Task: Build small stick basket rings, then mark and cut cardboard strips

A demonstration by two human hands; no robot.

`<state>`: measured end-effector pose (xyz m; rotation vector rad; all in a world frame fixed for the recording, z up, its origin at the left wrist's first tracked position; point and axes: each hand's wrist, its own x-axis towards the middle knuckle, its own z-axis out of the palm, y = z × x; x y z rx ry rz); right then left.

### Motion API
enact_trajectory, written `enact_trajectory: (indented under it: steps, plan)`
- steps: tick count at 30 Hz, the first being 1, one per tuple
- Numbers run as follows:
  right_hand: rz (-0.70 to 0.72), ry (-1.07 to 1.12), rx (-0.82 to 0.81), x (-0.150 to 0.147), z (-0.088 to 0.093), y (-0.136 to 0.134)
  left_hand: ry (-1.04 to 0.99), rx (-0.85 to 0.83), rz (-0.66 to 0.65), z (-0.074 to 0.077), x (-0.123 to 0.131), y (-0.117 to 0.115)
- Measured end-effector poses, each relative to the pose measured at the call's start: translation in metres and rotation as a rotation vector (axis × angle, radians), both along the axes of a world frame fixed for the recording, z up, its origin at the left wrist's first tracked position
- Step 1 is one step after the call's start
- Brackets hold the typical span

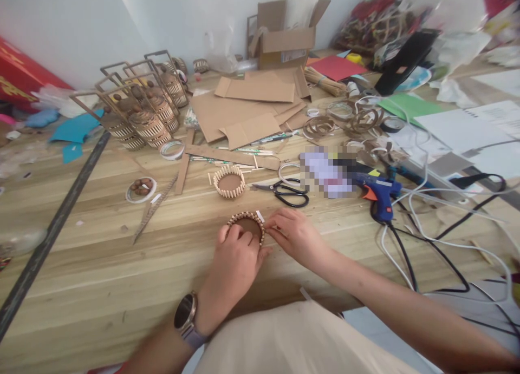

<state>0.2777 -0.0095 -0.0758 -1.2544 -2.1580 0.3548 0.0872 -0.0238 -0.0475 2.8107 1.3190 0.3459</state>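
Note:
Close in front of me a small round cardboard tray point(247, 226) with a braided-looking rim lies on the wooden table. My left hand point(238, 255) is closed over its near side, fingers inside the rim and thumb outside. At the tray's right edge my right hand point(298, 236) makes a pinch; what lies between its fingertips is too small to make out. A narrow white strip point(260, 216) stands out from the rim beside those fingertips. Just beyond, a second round tray point(229, 182) has short pale sticks standing around its edge. Black-handled scissors point(284, 190) lie right of it.
A blue glue gun point(382, 192) with tangled cables is at right. Cardboard sheets point(244, 100) and rolls of brown tape point(319, 128) lie farther back. Several stick-sided lanterns with handles point(148, 125) stand at back left, near a ring of brown beads point(141, 188) and a serrated strip point(156, 207).

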Motion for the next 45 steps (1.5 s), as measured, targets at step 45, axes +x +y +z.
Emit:
enact_trajectory:
  steps: [45]
  plan:
    - [0.175,-0.182,0.204,0.064,0.017,-0.059,-0.227,0.102,-0.069,-0.003,-0.039,-0.001]
